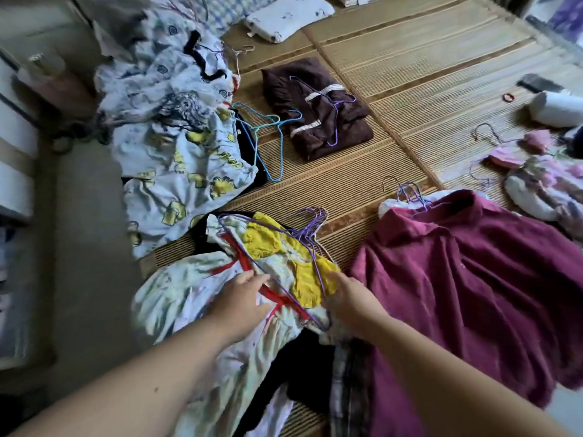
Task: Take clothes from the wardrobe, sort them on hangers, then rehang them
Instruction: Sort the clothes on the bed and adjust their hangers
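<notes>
While the left hand [244, 293] rests on the white, red-trimmed garment [189, 288] on the bed mat [410, 89], its straight fingers [250, 275] touch the long bar of the stacked purple hangers [307, 238]. That bar runs diagonally, upper left to lower right, between both hands, hooks pointing away; the right hand [350, 294] lies with relaxed fingers on the yellow patch [307, 285], nearer the hooks, gripping nothing.

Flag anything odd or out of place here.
Yes: a bunch of purple hangers lies stacked on one yellow-and-white garment; blue hangers lie bare on the mat; another purple hanger rests on top of the folded brown garment, not inside it.
</notes>
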The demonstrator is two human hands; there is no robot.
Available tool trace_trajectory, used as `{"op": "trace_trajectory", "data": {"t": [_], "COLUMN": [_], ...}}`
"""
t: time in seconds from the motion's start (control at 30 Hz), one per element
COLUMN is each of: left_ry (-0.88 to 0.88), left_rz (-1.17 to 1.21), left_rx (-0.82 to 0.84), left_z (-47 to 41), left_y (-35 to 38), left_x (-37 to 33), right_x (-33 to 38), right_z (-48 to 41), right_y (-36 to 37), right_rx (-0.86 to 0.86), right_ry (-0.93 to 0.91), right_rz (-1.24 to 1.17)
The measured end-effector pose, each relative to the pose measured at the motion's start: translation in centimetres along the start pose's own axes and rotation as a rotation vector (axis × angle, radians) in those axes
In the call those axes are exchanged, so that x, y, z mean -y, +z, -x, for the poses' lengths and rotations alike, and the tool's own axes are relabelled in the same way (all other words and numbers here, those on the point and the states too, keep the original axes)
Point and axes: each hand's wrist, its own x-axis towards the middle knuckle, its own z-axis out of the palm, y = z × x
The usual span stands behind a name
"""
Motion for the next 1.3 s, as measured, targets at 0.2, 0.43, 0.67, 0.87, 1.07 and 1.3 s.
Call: {"op": "trace_trajectory", "data": {"t": [0.2,0.43,0.67,0.87,1.07,1.3], "left_ry": [-0.099,-0.076,-0.042,0.012,0.116,0.211], "left_rz": [0.06,0.135,0.16,0.127,0.197,0.046], "left_rx": [0.011,0.07,0.072,-0.055,-0.283,-0.654], "left_z": [-3.1,-8.9,-9.4,-6.6,-0.8,13.8], "left_y": [0.7,4.8,5.2,-0.8,-8.9,-14.4], "left_x": [9.2,12.6,13.3,9.9,4.0,1.8], "right_x": [1.5,0.0,-0.4,1.5,5.0,9.6], "right_z": [-3.4,-8.7,-9.6,-4.7,2.9,15.1], "right_y": [7.2,10.5,10.9,7.4,2.7,-0.6], "right_rx": [0.021,-0.095,-0.18,-0.425,-0.52,-0.592], "right_ry": [0.128,0.351,0.394,0.254,0.12,-0.108], "right_rz": [0.005,-0.03,0.02,-0.089,-0.16,-0.068]}}
